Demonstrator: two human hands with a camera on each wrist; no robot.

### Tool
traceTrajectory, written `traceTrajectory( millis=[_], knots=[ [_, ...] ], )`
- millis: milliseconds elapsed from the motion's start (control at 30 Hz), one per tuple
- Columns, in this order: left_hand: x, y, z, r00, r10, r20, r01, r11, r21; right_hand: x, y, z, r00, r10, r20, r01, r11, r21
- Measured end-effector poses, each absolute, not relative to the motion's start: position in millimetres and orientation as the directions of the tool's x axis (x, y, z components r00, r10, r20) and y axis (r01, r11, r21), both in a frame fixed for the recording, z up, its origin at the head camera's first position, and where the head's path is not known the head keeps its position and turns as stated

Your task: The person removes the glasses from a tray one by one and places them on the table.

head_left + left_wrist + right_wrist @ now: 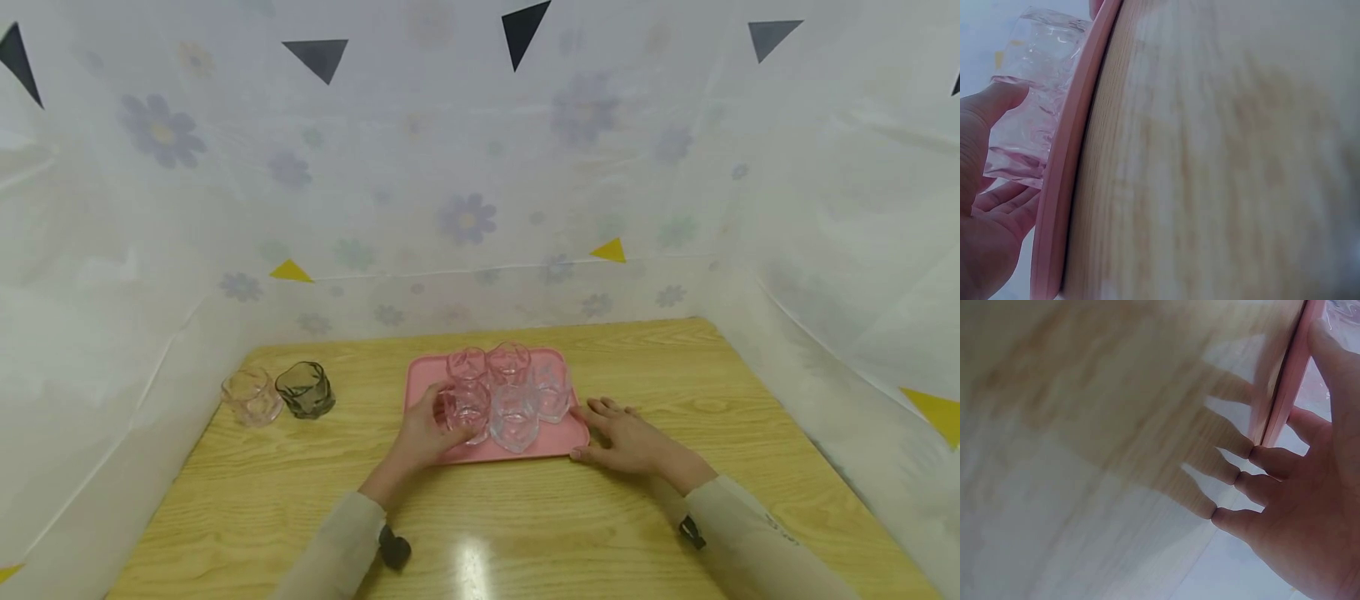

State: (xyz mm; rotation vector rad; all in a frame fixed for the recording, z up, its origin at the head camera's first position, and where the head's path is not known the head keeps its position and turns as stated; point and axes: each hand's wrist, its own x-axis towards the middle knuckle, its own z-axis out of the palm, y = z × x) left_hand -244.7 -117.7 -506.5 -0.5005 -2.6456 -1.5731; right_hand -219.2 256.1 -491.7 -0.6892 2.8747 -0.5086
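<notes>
A pink tray [425, 377] lies on the wooden table with several faceted glasses, some pink-tinted and some colourless. My left hand [422, 435] holds the front-left pink glass [468, 403], thumb on the near side and fingers round its left. In the left wrist view the thumb [1009, 95] presses near the rim, while the other fingers reach behind the glass. My right hand [628, 437] is at the tray's right front corner, fingers spread. Its thumb and index finger touch the tray edge [1285, 394]; the other fingertips rest on the table. A clear glass [515, 421] stands beside the held one.
To the left on the table stand a pale pink glass [252, 398] and a dark grey glass [306, 390], side by side. White flower-printed sheeting [465, 167] hangs behind the table and along both sides.
</notes>
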Motion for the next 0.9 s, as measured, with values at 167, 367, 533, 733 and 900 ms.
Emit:
traceTrajectory(
  millis=[167, 367, 533, 733, 900],
  knots=[
    [-243.5, -116.5, -505.8, -0.954, 0.252, 0.162, 0.261, 0.431, 0.864, -220.0, 256.9, -492.9, -0.884, -0.463, -0.056, -0.415, 0.836, -0.359],
    [-243.9, -116.3, -505.9, -0.955, 0.244, 0.166, 0.263, 0.448, 0.855, -221.3, 257.1, -493.9, -0.887, -0.458, -0.060, -0.410, 0.840, -0.355],
    [-244.3, -117.1, -505.8, -0.957, 0.241, 0.161, 0.259, 0.457, 0.851, -220.9, 256.5, -494.2, -0.885, -0.461, -0.059, -0.413, 0.838, -0.356],
    [-244.6, -117.5, -503.8, -0.959, 0.246, 0.142, 0.241, 0.446, 0.862, -220.3, 256.7, -493.9, -0.885, -0.463, -0.047, -0.417, 0.835, -0.359],
    [-243.0, -117.7, -502.3, -0.959, 0.244, 0.143, 0.241, 0.437, 0.867, -220.6, 257.3, -494.2, -0.884, -0.465, -0.047, -0.418, 0.833, -0.363]
  ],
)
